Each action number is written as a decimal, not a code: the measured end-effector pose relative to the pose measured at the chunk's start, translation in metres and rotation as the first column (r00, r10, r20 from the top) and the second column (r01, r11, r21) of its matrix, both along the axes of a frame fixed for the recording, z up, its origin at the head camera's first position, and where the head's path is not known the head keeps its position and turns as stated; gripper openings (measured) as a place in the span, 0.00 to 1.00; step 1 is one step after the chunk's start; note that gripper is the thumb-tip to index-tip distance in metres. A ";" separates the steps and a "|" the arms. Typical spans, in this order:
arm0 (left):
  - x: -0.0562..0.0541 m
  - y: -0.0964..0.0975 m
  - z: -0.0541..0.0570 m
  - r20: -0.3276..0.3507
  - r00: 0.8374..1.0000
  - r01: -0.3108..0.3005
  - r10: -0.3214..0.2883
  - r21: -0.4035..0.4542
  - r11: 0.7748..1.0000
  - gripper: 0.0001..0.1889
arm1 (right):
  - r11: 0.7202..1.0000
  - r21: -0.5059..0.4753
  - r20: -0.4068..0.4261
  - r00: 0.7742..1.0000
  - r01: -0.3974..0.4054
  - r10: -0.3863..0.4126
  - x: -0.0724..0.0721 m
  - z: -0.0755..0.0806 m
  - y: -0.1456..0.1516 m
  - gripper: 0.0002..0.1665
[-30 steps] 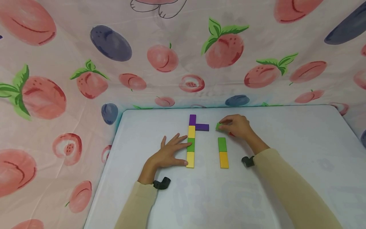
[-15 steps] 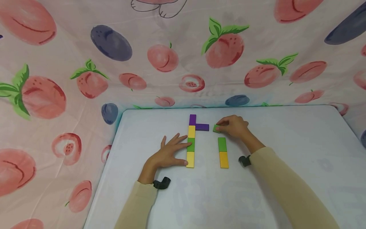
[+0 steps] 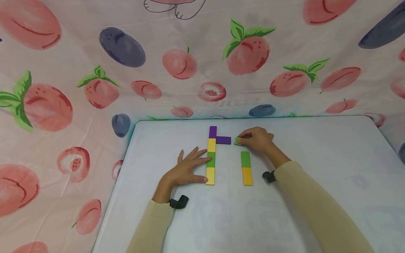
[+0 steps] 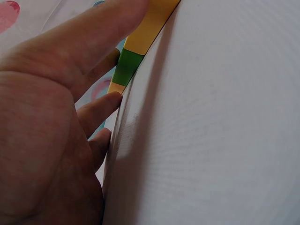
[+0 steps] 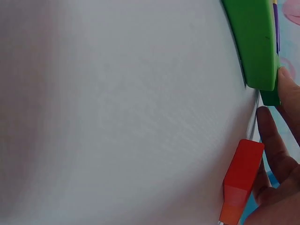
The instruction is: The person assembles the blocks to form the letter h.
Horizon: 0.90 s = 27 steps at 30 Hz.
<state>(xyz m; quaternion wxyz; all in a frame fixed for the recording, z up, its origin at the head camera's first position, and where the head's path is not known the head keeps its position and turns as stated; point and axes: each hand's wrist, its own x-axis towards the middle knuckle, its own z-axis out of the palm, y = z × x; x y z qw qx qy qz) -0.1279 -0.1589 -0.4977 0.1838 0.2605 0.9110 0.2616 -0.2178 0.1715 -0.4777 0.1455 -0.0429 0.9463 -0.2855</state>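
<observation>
My right hand (image 3: pixel 257 138) pinches a small green block (image 3: pixel 238 141) between thumb and fingers. The green block sits a little to the right of a horizontal purple block (image 3: pixel 223 140), with a narrow gap. My left hand (image 3: pixel 186 170) lies with spread fingers along a column of flat blocks. Its thumb touches the lowest yellow block (image 3: pixel 210 176) and a finger rests on the green block (image 3: pixel 211 160) above. Further up come another yellow block (image 3: pixel 212 144) and an upright purple block (image 3: pixel 213 132). The horizontal purple block joins the column's right side.
Right of the column, a green block (image 3: pixel 245 159) stands end to end with an orange-yellow block (image 3: pixel 248 176). A red block (image 5: pixel 243 164) lies beneath my right hand, hidden in the head view. The white table (image 3: pixel 234 218) meets a fruit-printed cloth (image 3: pixel 190 42) behind.
My right hand has slid left with the green block, closer to the horizontal purple block. The red block, earlier partly visible, is now covered by the hand. My left hand stays in place.
</observation>
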 end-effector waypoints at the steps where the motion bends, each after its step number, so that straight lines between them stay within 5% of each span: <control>1: 0.000 0.000 0.000 0.000 1.000 0.000 0.000 0.000 1.000 0.43 | 1.000 0.001 -0.001 1.000 -0.001 0.001 0.000 -0.001 0.000 0.19; 13: 0.000 0.001 0.000 0.003 1.000 -0.006 0.006 -0.003 1.000 0.43 | 0.999 0.026 0.011 1.000 -0.029 0.029 -0.002 -0.002 -0.002 0.19; 27: -0.001 0.000 0.000 0.008 1.000 -0.005 0.005 -0.009 1.000 0.43 | 0.996 -0.045 0.121 0.990 -0.073 0.078 -0.008 -0.002 0.012 0.26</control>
